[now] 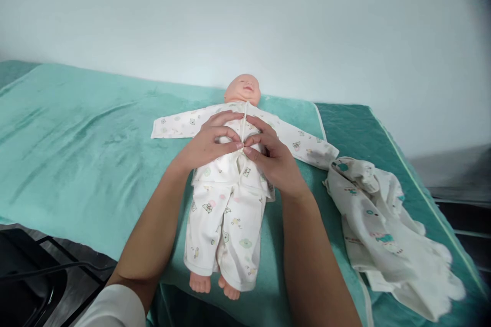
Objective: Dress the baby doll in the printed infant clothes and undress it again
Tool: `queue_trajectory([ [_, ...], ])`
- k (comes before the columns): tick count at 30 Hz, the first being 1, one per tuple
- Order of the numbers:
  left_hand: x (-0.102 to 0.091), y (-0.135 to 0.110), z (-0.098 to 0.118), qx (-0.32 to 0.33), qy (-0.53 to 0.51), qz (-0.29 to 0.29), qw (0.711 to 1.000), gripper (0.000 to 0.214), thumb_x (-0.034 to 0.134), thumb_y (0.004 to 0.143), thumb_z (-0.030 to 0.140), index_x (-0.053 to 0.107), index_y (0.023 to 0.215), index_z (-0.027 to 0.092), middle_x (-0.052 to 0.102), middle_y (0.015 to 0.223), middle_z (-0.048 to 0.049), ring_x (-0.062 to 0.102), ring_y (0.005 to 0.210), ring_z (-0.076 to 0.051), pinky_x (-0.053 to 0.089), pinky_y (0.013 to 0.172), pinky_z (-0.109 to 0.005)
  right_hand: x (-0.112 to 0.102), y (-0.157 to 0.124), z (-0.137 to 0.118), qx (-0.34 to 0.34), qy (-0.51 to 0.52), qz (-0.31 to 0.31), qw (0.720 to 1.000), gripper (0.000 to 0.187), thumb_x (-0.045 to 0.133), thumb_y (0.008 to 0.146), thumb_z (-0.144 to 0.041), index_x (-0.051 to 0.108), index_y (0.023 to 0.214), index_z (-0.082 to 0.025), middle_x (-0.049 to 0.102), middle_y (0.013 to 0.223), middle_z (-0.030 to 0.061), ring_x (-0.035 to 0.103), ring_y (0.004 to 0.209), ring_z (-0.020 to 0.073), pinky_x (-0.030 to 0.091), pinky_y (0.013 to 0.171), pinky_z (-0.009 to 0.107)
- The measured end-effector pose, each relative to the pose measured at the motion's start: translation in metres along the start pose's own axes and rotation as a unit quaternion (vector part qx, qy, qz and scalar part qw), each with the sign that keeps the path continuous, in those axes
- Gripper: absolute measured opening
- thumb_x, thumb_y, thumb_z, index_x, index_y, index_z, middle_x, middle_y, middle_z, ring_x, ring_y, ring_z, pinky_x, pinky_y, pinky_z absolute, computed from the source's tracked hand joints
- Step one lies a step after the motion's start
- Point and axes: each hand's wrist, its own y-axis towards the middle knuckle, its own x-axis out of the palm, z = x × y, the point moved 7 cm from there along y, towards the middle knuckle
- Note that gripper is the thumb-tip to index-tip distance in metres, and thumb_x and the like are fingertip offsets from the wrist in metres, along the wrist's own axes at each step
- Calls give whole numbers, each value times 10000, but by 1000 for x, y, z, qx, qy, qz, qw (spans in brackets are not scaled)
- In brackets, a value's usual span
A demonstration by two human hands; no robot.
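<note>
A baby doll (242, 88) lies on its back on a teal blanket (84, 133), dressed in a white printed top (215, 168) and matching trousers (224, 230). Its bare feet point toward me. Both my hands rest on the doll's chest. My left hand (209, 143) pinches the front edge of the top with thumb and fingers. My right hand (272, 156) pinches the same place from the other side, fingertips meeting the left hand's at a thin tie string (243, 120) that runs up the middle of the top.
A crumpled pile of white printed baby clothes (379, 225) lies on the blanket to the right of the doll. A pale wall stands behind the bed. At the lower left a black chair (26, 276) sits beside the bed's edge.
</note>
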Motion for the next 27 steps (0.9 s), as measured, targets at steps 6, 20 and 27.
queue_trajectory([
  [6, 1, 0, 4, 4, 3, 35, 999, 116, 695, 918, 302, 715, 826, 235, 576, 1526, -33, 404, 1518, -277, 367, 1243, -535, 1, 0, -1, -11, -5, 3, 1000, 226, 724, 909, -531, 705, 904, -306, 497, 1594, -12, 317, 1575, 284, 221, 1316, 543],
  [20, 0, 1, 3, 1, -60, 50, 997, 107, 667, 912, 257, 718, 825, 220, 602, 1492, -55, 507, 1440, -270, 440, 1172, -489, 1, 1, -2, 6, 0, 38, 999, 228, 730, 905, -506, 692, 884, -282, 541, 1556, 23, 402, 1528, 278, 239, 1299, 535],
  [27, 0, 1, 1, 7, -67, 45, 997, 126, 674, 919, 283, 719, 819, 221, 609, 1484, -54, 505, 1442, -263, 381, 1226, -505, 3, -1, -7, 5, -15, 68, 998, 197, 709, 920, -462, 675, 878, -272, 569, 1517, 49, 455, 1488, 276, 277, 1280, 537],
])
